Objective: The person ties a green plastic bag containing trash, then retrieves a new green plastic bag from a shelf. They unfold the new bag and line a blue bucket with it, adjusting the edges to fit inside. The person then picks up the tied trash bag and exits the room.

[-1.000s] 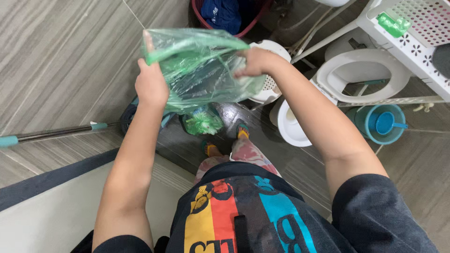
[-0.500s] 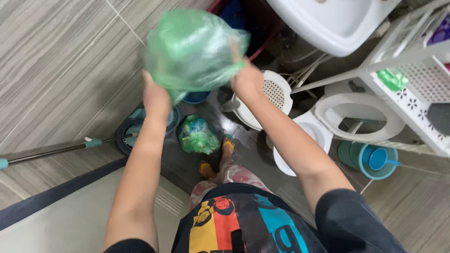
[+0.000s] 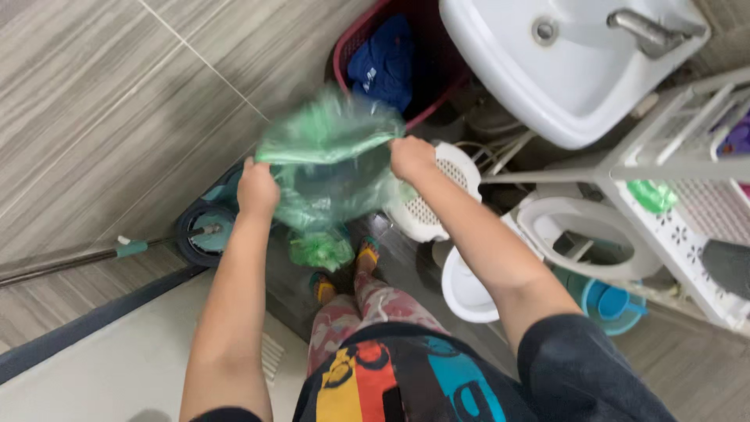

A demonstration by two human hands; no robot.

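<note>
Held in front at waist height: thin translucent green plastic bag [image 3: 332, 168], lower than half a second earlier, mouth now pulled wide. Left hand [image 3: 256, 187] and right hand [image 3: 411, 159], each grip clamped on the rim. Beyond, on the floor, knotted green bag [image 3: 320, 250]; farther, red laundry basket [image 3: 367, 47].
</note>
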